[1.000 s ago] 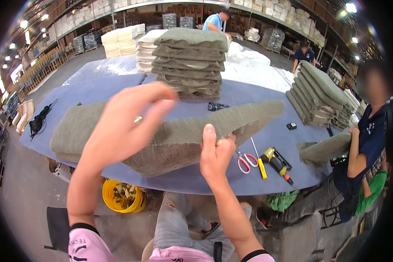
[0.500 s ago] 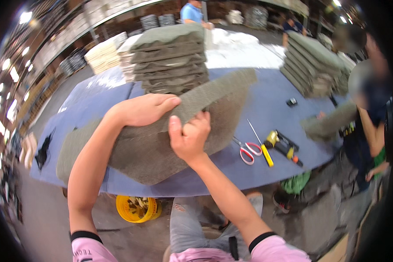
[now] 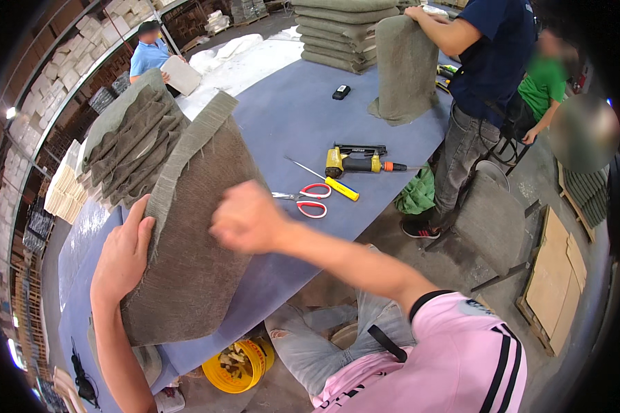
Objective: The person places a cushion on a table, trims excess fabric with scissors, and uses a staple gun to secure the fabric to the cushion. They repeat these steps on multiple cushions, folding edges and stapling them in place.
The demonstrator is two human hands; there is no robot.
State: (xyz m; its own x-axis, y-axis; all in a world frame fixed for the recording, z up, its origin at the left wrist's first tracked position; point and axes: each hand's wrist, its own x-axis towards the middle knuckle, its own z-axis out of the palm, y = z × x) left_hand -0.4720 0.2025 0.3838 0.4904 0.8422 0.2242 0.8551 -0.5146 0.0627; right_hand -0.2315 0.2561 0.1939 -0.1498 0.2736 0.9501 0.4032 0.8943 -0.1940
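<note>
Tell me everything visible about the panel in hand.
The panel is broad and flat-looking, grey-brown, with a fine ribbed, woven-looking face. A lighter grey-green strip runs along its upper left edge, with frayed threads beside it. It is tilted up over the blue table, face toward the camera; whether its lower end rests there can't be told. The left grip holds its left edge. The right grip, blurred, is in front of its right side; contact is unclear.
</note>
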